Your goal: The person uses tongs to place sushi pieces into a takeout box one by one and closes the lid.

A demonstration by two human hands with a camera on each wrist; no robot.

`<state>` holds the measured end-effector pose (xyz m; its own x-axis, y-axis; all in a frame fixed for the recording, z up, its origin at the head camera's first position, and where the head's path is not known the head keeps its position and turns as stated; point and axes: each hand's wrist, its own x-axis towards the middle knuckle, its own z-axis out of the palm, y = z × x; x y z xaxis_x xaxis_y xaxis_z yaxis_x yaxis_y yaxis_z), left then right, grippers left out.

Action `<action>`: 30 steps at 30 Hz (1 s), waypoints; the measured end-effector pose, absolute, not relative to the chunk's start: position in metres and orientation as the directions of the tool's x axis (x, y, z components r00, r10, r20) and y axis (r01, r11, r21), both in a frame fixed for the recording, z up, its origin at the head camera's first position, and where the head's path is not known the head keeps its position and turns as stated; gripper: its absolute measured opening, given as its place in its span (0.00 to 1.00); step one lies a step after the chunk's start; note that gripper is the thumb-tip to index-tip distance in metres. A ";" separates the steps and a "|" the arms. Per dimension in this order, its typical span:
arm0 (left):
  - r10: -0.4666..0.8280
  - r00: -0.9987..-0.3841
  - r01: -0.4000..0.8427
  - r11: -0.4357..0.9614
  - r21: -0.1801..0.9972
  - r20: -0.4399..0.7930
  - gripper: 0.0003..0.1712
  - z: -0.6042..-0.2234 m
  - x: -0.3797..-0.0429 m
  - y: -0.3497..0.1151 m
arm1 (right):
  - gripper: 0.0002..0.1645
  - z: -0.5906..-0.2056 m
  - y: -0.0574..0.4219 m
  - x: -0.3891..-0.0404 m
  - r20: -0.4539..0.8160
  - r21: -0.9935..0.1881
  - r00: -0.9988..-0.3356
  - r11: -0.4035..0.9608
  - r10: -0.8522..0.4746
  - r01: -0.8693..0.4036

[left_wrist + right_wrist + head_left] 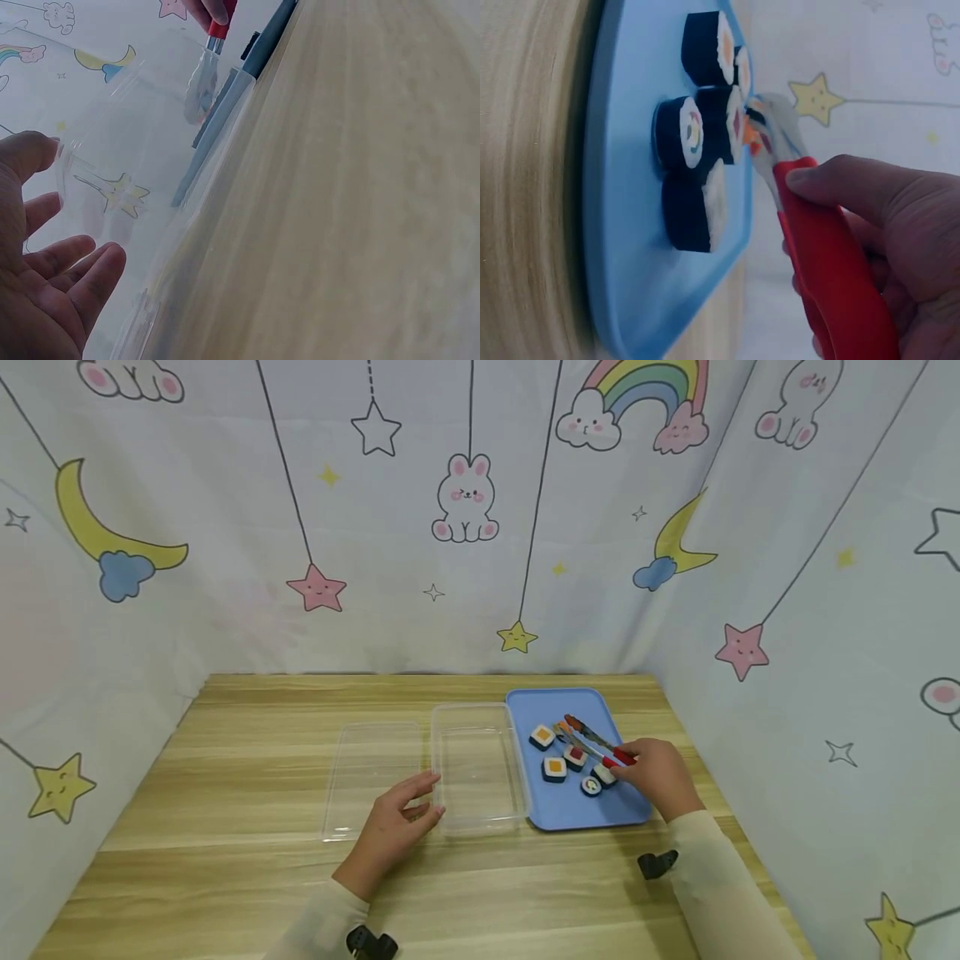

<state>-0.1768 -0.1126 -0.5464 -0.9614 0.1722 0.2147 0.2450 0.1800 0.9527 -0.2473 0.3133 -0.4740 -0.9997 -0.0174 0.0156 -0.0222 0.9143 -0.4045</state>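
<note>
My right hand [663,775] grips red-handled metal tongs [829,262] above the right part of the blue tray [558,810]. Between the tong tips, a small piece with orange and black on it [751,135] shows, partly hidden by the metal. Several sushi rolls lie on the tray, among them an orange-centred one [554,769], a red-centred one [575,757] and a small round one [591,786]. My left hand [397,827] touches the left side of a clear plastic container [480,817] with its fingertips, the other fingers loosely bent.
Left of the container a clear flat lid [367,752] lies on the wooden table [225,810], partly behind my left hand. The tray stands against the container's right side. A patterned curtain [390,543] hangs behind the table and along its sides.
</note>
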 end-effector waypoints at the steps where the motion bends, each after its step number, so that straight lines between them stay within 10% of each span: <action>1: 0.174 -0.961 0.243 0.178 0.953 0.213 0.29 -0.546 -0.177 -0.113 | 0.27 -0.473 0.313 -0.248 0.011 -0.402 -1.000 0.916 -0.017 -0.019; 30: 0.173 -0.961 0.248 0.188 0.950 0.217 0.30 -0.550 -0.177 -0.113 | 0.22 -0.457 0.310 -0.244 0.072 -0.474 -0.997 0.879 -0.014 -0.046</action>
<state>-0.1771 -0.1125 -0.5497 -0.9608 0.1729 0.2168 0.2483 0.1879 0.9503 -0.2441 0.3095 -0.4566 -0.9973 -0.0137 0.0717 -0.0461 0.8793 -0.4740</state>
